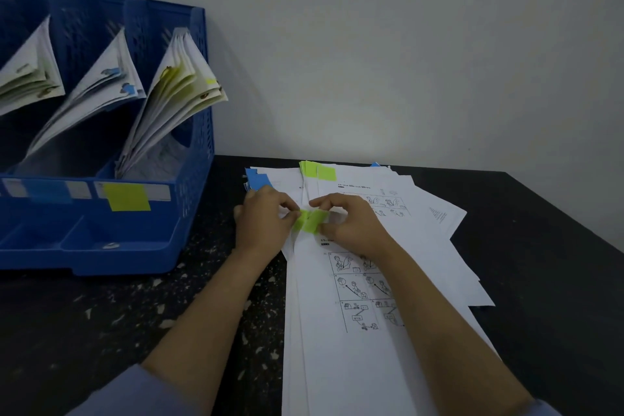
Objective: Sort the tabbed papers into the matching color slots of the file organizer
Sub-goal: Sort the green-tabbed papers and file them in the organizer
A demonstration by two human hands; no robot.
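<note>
Progress looks like somewhere past the halfway mark, if I had to guess. The blue plastic file organizer with perforated walls (189, 179) sits on the dark speckled tabletop (118, 314) against the wall, and three of its slots already hold leaning bundles of white sheets: the rightmost bundle with yellow-green tabs (175, 91), the middle bundle with blue tabs (101, 84), and a left bundle (27, 78) whose tab colour I can't make out. The front rail carries a yellow-green sticky marker (126, 196) under the rightmost slot and a blue marker (50, 191) under the middle one, so those two match up fine.

What's left is the loose pile of white printed papers (422, 246) spread on the table just right of the organizer. I count green tabs at its far edge (319, 170) and blue tabs at the far left corner (256, 179), so both colours still need sorting.

Right now the left hand (263, 223) and right hand (351, 226) meet over the pile, and each one pinches a side of a yellow-green tab (309, 221) on the sheet lying on top. That one belongs in the rightmost slot, I reckon.

Writing-wise: the sheets have comic-style panel drawings with short header lines of print, way too small and blurry to read. No brands visible anywhere
</note>
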